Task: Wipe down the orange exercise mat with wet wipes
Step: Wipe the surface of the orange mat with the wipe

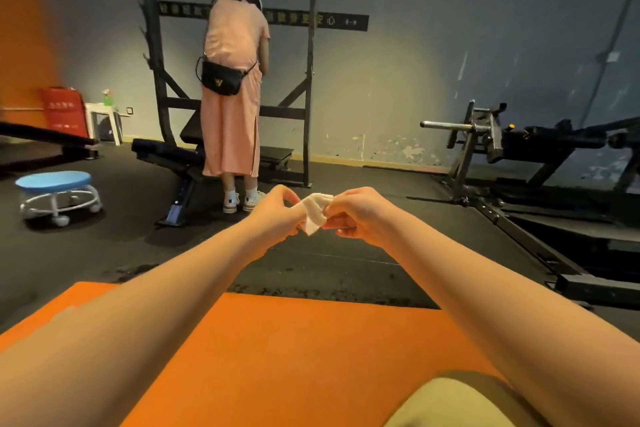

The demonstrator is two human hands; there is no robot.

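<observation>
Arms stretch out in front, above the orange mat [294, 350], which lies flat on the dark floor [104, 246] at the bottom of the view. The left hand [277, 211] and the right hand [360, 215] meet in the air past the far edge of the mat. Both hands pinch a small white wet wipe [317, 215] between them, fingers curled on its two sides. The wipe is crumpled and held up, apart from the mat. Farther back, a person in a pink dress [235, 97] stands by a black bench [166, 152]. A blue stool [53, 184] sits on the left.
</observation>
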